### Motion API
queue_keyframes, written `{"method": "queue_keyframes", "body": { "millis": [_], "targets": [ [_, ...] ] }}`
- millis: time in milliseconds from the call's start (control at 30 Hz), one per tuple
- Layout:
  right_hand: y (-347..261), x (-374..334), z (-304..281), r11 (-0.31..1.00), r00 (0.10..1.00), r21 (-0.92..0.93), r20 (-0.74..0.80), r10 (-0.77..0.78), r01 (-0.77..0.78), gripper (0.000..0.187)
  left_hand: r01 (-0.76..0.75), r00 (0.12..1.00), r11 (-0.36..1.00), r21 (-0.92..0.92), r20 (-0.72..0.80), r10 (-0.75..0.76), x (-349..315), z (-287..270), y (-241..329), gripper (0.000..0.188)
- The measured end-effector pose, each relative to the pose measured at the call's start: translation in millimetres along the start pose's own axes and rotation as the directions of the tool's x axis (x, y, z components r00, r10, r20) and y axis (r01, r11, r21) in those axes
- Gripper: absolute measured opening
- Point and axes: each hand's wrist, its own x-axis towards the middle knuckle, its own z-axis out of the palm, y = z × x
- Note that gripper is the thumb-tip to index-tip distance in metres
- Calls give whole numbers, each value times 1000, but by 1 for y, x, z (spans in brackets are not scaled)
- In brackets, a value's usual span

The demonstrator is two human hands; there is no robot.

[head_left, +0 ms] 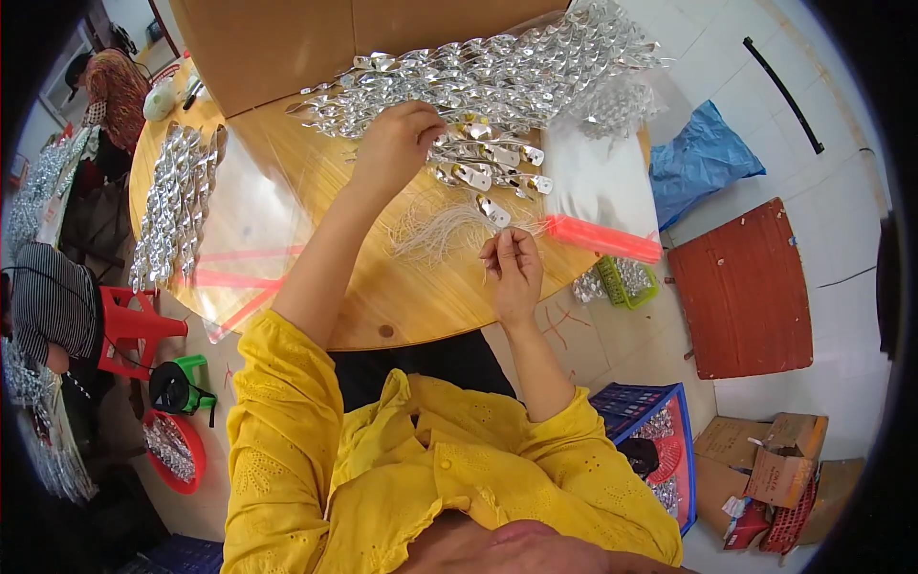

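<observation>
Silver twisted strips (pixel 469 77) lie heaped across the far side of a round wooden table. My left hand (pixel 397 143) is over their near edge with its fingers closed; whatever is between the fingertips is hidden. Several strips with flat, holed end tabs (pixel 473 176) point toward me just right of it. Nearer to me, my right hand (pixel 513 263) has thumb and fingers pinched together, seemingly on a thin white string, just below one strip's end tab (pixel 493 212). A loose bundle of white strings (pixel 435 230) spreads on the table to its left.
A cardboard box (pixel 277 48) stands at the far edge. Clear plastic bags with red bands (pixel 602 239) lie right and left, beside more twisted strips (pixel 177 201). A blue bag (pixel 703 163), red wooden stool (pixel 744 287) and blue crate (pixel 650 430) are rightward. People sit at left.
</observation>
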Motion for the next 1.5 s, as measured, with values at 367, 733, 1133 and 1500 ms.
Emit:
{"method": "queue_keyframes", "body": {
  "millis": [367, 733, 1133, 1500],
  "targets": [
    [-3, 13, -2, 988, 994, -150, 94, 56, -41, 13, -167, 819, 672, -722, -480, -313, -10, -121, 41, 19],
    [-24, 7, 52, 421, 541, -441, 827, -152, 792, 6, 48, 699, 176, -983, -93, -709, -186, -203, 111, 17],
    [-10, -2, 34, 490, 738, -627, 672, -51, 605, 13, 499, 532, -68, -864, 367, -763, -243, -144, 104, 30],
    [2, -20, 66, 275, 720, -687, 694, -26, 672, 12, 460, 599, -90, -883, 384, -703, -207, -128, 96, 28]
  ]
}}
